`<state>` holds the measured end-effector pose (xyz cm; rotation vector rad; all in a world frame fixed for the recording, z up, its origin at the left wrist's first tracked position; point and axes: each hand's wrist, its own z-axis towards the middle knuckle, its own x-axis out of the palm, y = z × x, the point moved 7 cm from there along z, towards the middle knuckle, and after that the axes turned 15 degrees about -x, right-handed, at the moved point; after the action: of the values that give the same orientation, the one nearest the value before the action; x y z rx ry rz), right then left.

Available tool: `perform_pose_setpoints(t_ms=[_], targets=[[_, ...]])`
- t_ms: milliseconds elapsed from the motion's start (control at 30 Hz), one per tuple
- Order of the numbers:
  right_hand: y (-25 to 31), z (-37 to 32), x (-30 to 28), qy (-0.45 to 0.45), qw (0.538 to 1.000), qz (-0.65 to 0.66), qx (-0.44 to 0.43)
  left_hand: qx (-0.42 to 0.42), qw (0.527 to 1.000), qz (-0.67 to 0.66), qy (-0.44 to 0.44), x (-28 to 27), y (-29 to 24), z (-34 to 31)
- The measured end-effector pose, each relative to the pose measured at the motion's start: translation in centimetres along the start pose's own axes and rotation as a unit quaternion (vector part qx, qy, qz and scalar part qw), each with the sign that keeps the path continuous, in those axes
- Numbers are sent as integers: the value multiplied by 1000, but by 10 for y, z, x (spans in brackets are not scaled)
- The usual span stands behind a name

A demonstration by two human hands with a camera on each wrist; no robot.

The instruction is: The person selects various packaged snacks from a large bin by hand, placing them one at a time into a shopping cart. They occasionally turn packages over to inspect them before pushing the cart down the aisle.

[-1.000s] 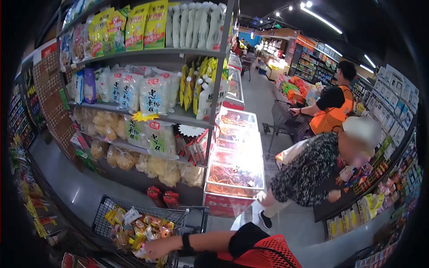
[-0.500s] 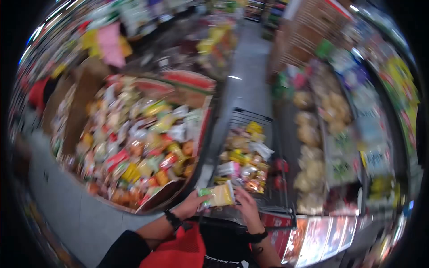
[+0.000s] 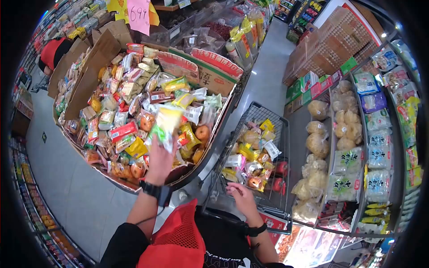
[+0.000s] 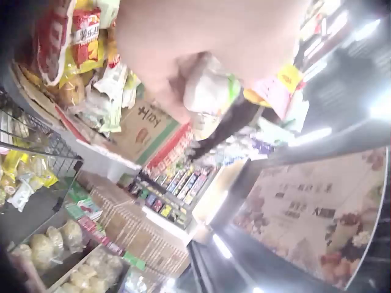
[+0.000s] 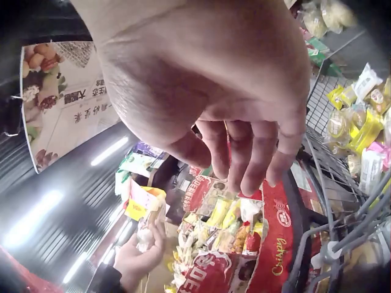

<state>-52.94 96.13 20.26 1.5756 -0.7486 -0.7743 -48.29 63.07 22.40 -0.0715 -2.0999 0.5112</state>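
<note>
My left hand (image 3: 160,161) grips a white, yellow and green wrapped packet (image 3: 168,123), blurred, over the cardboard bin (image 3: 96,56) of mixed wrapped snacks. In the left wrist view, the thumb and fingers of the left hand (image 4: 208,43) close round the white packet (image 4: 209,91). Over the near end of the shopping cart (image 3: 286,134), my right hand (image 3: 243,200) holds nothing, its fingers loosely bent. The right wrist view has this empty right hand (image 5: 214,85) up close, with the left hand (image 5: 139,253) and its packet beyond. Several snack packets (image 3: 252,154) lie in the cart.
A shelf of bagged goods (image 3: 348,167) runs along the right of the cart. Stacked brown cartons (image 3: 333,42) stand farther up the aisle. A pink price sign (image 3: 138,17) hangs behind the bin, and a person in red (image 3: 54,52) is at the far left.
The view has turned from the shelf and freezers to the bin and cart. Both hands were at the packet half a second ago; the left has carried it over the bin, and the right has let go.
</note>
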Motion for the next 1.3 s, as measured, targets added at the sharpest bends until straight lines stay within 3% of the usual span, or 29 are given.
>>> perform_pose_setpoints(t_ms=[33,67,100,167,233,333,400,467,567,600,667,700,733,767,833,867,967,1000,1100,1133,1233,1300], targets=[[-5,-3,-3,-1,1000,9,0,20,1000,-23,8,9,-9,-2],[-7,-7,-6,12,1000,-6,14,-12,999,16,28,-6,-7,12],[-8,-7,-10,25,999,-22,25,-36,991,128,10,-9,4,13],[-18,1,-24,56,996,-50,38,-80,934,349,-21,-6,27,13],[-63,3,-49,89,992,-74,57,-94,874,476,26,6,64,0],[-142,16,-115,42,993,-79,82,-115,835,529,94,11,130,-24],[-181,20,-165,14,988,-114,104,-112,802,579,93,23,165,-43],[-214,31,-220,-19,981,-156,110,-89,739,660,105,27,202,-54],[-263,49,-281,-35,960,-258,103,6,522,841,142,-2,250,-63],[-274,58,-288,-17,952,-274,137,6,453,883,125,-1,257,-66],[-295,68,-296,25,929,-305,206,26,414,905,95,8,265,-63],[-348,79,-288,272,783,-560,-5,30,395,914,82,8,269,-64],[-366,77,-291,221,819,-525,64,79,409,906,76,13,268,-62],[-381,82,-285,169,846,-488,131,75,410,907,63,12,270,-59],[-300,90,-245,173,862,-444,172,66,415,907,32,10,272,-56],[-348,91,-241,196,850,-450,190,86,433,897,10,10,271,-53],[-382,94,-237,128,853,-468,190,112,469,876,-5,5,265,-51],[-395,93,-236,166,827,-488,223,143,480,865,-13,7,262,-52],[-416,95,-234,272,774,-541,185,120,496,860,-24,5,257,-51],[-411,93,-235,262,782,-536,178,122,498,858,-26,5,257,-51],[-408,95,-238,273,722,-604,196,125,503,854,-37,2,257,-50],[-407,94,-235,300,722,-593,191,108,502,857,-42,0,258,-51]])
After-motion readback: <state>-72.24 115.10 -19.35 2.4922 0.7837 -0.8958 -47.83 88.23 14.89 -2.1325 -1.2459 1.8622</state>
